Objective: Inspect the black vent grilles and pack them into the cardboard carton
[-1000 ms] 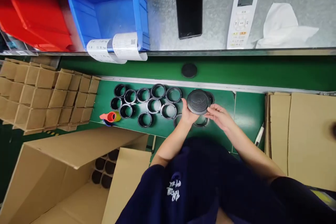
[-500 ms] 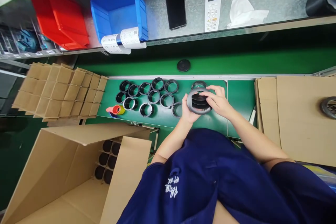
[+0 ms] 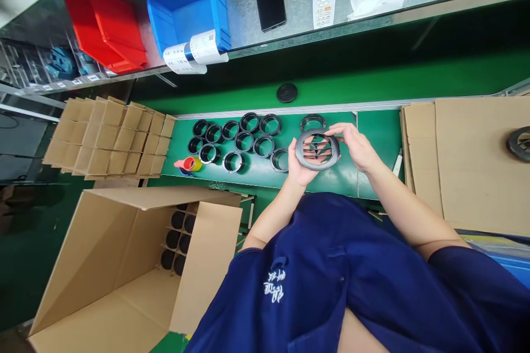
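Your left hand [image 3: 301, 171] gripped the round slatted vent [image 3: 316, 150] above the desk [image 3: 345, 177]; your right hand [image 3: 358, 146] met its rim, whether pinching I couldn't tell. You were apparently checking the slats; adjusting them would call for steady left support.

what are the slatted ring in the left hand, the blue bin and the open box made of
Slatted ring: probably moulded plastic, matte dark grey, judging by its smooth, even rim.
Blue bin: likely plastic, faintly glossy, with thin walls.
Open box: almost surely cardboard, dull brown, with creased flaps.
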Action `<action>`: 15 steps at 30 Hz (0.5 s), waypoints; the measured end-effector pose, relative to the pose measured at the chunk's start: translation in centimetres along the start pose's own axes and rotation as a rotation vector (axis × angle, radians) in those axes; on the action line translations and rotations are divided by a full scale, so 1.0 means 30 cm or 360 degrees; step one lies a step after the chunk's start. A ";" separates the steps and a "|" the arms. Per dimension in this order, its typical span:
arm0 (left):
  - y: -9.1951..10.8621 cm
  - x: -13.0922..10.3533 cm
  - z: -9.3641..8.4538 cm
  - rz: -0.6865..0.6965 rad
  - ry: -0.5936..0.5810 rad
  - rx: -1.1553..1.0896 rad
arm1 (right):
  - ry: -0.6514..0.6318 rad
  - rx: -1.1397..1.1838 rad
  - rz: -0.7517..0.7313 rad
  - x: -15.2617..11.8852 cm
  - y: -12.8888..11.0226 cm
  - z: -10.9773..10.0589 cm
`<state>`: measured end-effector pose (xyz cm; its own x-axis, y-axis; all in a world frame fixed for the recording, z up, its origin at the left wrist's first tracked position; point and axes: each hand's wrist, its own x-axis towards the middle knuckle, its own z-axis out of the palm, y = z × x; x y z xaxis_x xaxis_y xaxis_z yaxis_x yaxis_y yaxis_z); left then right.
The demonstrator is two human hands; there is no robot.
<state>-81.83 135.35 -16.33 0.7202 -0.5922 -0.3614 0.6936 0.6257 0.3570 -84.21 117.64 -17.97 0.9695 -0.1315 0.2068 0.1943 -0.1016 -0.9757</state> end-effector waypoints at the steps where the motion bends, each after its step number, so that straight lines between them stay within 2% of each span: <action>1: -0.003 -0.002 -0.005 -0.0009 -0.0001 0.0011 | -0.0015 -0.0028 -0.0019 -0.011 0.001 -0.001; 4: -0.004 0.001 -0.027 -0.0039 0.0011 0.0041 | -0.0048 -0.0191 -0.0114 -0.034 0.012 0.001; 6: 0.000 0.007 -0.048 -0.0021 0.0082 0.0040 | -0.0088 -0.0425 -0.0231 -0.048 0.034 0.008; 8: 0.004 0.011 -0.076 0.0010 0.0222 0.0013 | -0.0242 -0.0730 -0.0390 -0.068 0.071 0.023; 10: 0.005 0.014 -0.113 -0.0005 0.0376 -0.0015 | -0.0488 -0.0972 -0.0485 -0.095 0.120 0.050; 12: 0.000 0.016 -0.155 -0.0078 0.0481 -0.0025 | -0.0691 -0.1071 -0.0424 -0.119 0.173 0.086; 15: -0.004 0.025 -0.211 -0.0154 0.0544 -0.0012 | -0.0847 -0.1043 -0.0199 -0.117 0.244 0.152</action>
<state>-81.46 138.05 -22.09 0.6039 -0.4456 -0.6608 0.7572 0.5795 0.3012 -85.51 121.86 -26.17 0.9195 0.3829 0.0885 0.3382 -0.6562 -0.6746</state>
